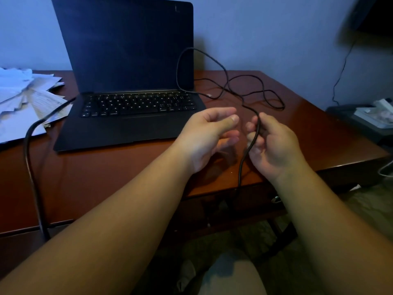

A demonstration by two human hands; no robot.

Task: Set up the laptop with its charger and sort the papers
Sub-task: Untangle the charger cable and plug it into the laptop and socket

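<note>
1 charger cable, near-vertical through right hand

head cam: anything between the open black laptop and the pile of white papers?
Yes: a thick black cable runs from the laptop's left edge across the papers' corner, head view.
</note>
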